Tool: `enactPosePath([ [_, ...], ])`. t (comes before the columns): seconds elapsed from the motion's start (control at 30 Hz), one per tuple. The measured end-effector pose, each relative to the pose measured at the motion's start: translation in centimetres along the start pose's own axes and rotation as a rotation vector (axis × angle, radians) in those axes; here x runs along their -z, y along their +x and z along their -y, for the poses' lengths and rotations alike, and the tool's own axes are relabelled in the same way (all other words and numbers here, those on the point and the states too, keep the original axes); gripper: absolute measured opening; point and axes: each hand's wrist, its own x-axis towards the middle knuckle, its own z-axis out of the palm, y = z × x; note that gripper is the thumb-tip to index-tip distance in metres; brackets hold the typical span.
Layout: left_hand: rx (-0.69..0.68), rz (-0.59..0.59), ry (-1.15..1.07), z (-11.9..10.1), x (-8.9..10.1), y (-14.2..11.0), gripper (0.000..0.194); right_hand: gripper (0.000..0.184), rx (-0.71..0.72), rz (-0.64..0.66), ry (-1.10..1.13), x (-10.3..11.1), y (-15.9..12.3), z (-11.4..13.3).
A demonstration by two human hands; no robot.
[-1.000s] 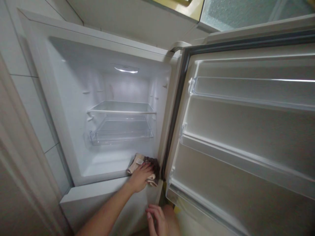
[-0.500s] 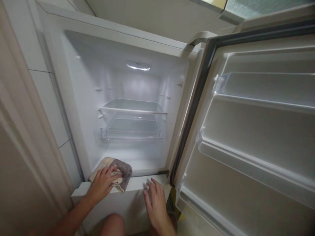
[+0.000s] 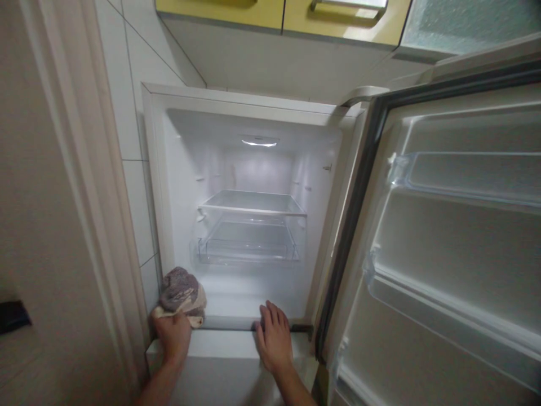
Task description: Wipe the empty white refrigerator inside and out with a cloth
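Note:
My left hand (image 3: pixel 173 335) grips a bunched cloth (image 3: pixel 181 290), grey-brown with cream parts, at the lower left front corner of the open refrigerator (image 3: pixel 156 169). The cloth lies against the left edge of the opening, and part of it hides the fingertips. At the front sill, my right hand (image 3: pixel 274 338) rests with its fingers stretched out and holds nothing. Its fingertips reach the bottom edge of the compartment. Behind the hands are a glass shelf (image 3: pixel 253 201) and a clear drawer-like tray (image 3: pixel 249 251).
The refrigerator door (image 3: pixel 456 242) stands wide open on the right, with clear door racks (image 3: pixel 469 175). A beige door frame (image 3: pixel 84 169) and white wall tiles (image 3: pixel 131 135) are close on the left. Yellow cabinets (image 3: pixel 342 22) hang above.
My left hand has moved the cloth from the front ledge to the left edge of the opening and now grips it bunched. My right hand has shifted onto the sill. The view has tilted up.

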Motion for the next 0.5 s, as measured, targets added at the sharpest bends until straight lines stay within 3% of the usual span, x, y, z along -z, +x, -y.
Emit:
enactPosePath([
  [0.07, 0.071, -0.252, -0.108, -2.5, -2.3, 2.1, 0.048, 0.046, -0.013, -0.007, 0.004, -0.4, 0.1, -0.2],
  [0.13, 0.07, -0.41, -0.218, -5.7, -3.6, 5.4, 0.055, 0.046, -0.011, -0.02, 0.017, -0.9, 0.1, -0.4],
  [0.27, -0.02, -0.607, -0.315, -13.3, -2.9, 13.6, 0.06, 0.042, -0.016, -0.118, 0.048, -2.2, -0.1, -1.0],
  [0.37, -0.071, -0.63, -0.257, -18.8, -1.6, 18.0, 0.048, 0.04, -0.012, -0.179, 0.06, -3.2, -0.1, -1.1],
  [0.5, -0.184, -0.447, -0.112, -24.2, -0.5, 21.2, 0.049, 0.041, 0.016, -0.224, 0.06, -4.5, -0.1, -1.5],
])
